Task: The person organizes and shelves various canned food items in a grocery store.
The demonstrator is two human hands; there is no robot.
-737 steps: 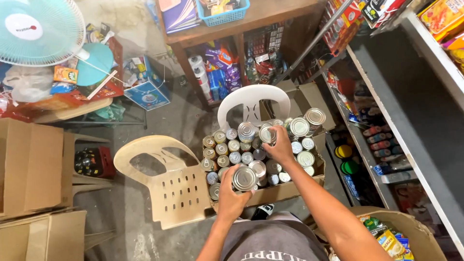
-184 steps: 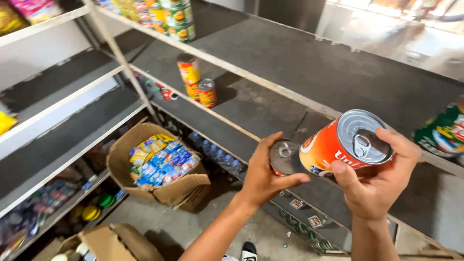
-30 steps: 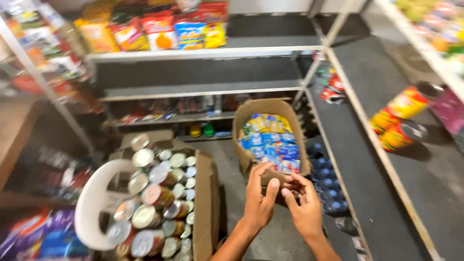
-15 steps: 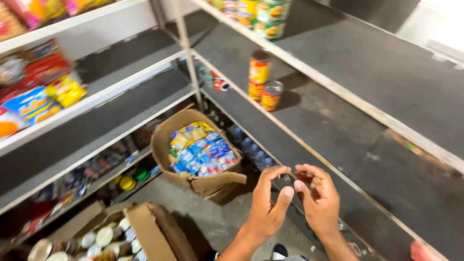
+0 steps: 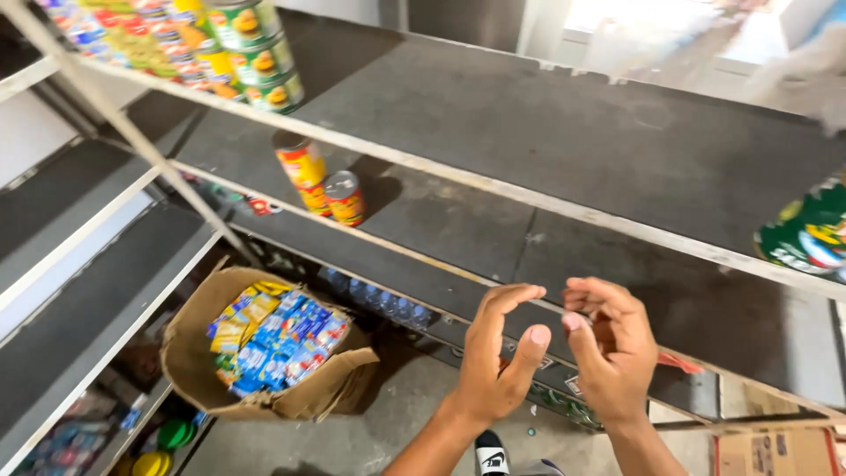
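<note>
1. The green can (image 5: pixel 806 236) at the right edge is cut off by the frame, only part of it showing
2. The stacked cans (image 5: pixel 256 48) on the top shelf are blurred and cropped by the upper edge
3. The bottles (image 5: pixel 379 304) under the lower shelf are too small and dark to tell apart
4. Both forearms run out of the bottom edge, and the shoe (image 5: pixel 492 457) shows only its toe
5. The cardboard box (image 5: pixel 775 451) at bottom right is cropped

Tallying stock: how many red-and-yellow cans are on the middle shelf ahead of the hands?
3: two stacked cans, upper on lower, and a single can right beside them. Both hands, left and right, are empty. More may sit out of view.
</note>
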